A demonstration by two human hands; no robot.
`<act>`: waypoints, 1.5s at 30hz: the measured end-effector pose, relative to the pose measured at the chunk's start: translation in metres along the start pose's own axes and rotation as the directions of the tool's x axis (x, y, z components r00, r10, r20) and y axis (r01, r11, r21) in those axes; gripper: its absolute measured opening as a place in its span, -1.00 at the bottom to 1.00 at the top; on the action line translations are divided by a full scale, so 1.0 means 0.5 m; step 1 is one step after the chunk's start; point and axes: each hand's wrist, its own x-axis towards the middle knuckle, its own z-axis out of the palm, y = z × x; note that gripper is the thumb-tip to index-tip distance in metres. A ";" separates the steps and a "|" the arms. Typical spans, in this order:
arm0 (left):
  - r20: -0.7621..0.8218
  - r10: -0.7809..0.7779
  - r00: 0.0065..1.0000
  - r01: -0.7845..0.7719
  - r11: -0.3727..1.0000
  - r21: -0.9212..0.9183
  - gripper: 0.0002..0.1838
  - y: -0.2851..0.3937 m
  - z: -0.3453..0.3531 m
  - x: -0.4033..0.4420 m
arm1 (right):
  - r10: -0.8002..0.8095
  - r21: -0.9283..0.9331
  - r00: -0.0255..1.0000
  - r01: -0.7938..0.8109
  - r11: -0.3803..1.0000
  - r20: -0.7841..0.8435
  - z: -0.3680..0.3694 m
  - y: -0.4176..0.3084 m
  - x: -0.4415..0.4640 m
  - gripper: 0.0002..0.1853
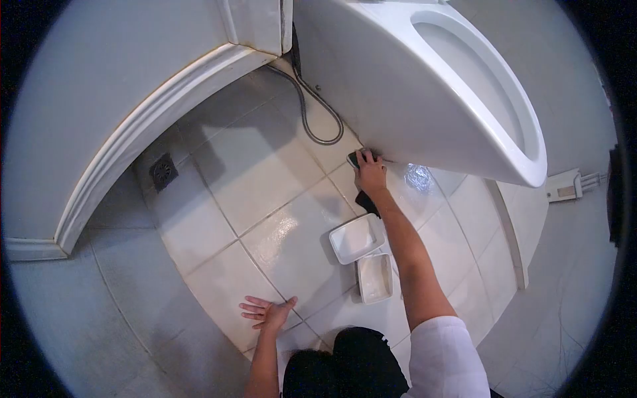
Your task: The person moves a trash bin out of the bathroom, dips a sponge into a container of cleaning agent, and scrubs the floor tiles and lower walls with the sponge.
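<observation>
From the head view I look down on the tiled floor [265,172]. My right hand [371,171] is reaching far forward, to the place where the floor meets the lower edge of the white toilet [398,93]. Its fingers are bent over a small dark block [352,160] with a light rim, and the grip on it looks closed. The block is at the floor, just beside the toilet's base, near the end of the loop of a grey metal hose [304,113]. The hand covers a part of it, so I cannot tell its whole shape.

My left hand [267,312] holds nothing. It is wide open, with the fingers spread, above the near part of the floor and well apart from the right hand.

Between the right forearm and the middle of the floor there are two white trays. The upper tray [357,239] is tilted a little to the side in my view, and the lower tray [375,280] is next to its near edge; if one rests on the other, I cannot tell. Just beyond the upper tray, a black item [366,203] is partly hidden by the forearm, and I cannot say what it is.

On the far left side of the floor, inside the curved white border [142,113], there is a dark square drain [163,172]. At the right, a white fixture [564,186] is near the toilet's front end.
</observation>
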 end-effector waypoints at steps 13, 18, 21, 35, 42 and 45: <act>0.046 0.174 0.984 -0.177 0.980 0.096 0.54 -0.060 0.019 0.036 | -0.054 0.441 0.803 -0.380 -0.813 0.593 -0.214 0.190 -0.328 -0.40; -0.038 0.312 0.949 -0.307 0.947 0.093 0.56 -0.119 0.066 0.017 | 0.108 0.625 0.691 -0.562 -0.541 0.715 -0.235 0.244 -0.483 -0.55; 0.010 0.326 0.945 -0.324 0.937 0.128 0.57 -0.116 0.062 0.003 | 0.174 0.697 0.706 -0.570 -0.436 0.686 -0.277 0.204 -0.548 -0.60; -0.014 0.360 0.933 -0.357 0.929 0.099 0.54 -0.121 0.070 -0.006 | 0.527 0.892 0.719 -0.372 -0.259 0.453 -0.208 0.242 -0.601 -0.67; -0.010 0.363 0.932 -0.360 0.927 0.101 0.51 -0.121 0.068 -0.009 | 0.575 0.899 0.692 -0.356 -0.254 0.436 -0.189 0.216 -0.597 -0.55; -0.010 0.376 0.927 -0.373 0.923 0.099 0.51 -0.125 0.071 -0.004 | 0.273 0.672 0.962 -0.215 0.709 0.019 -0.199 0.217 -0.578 -0.37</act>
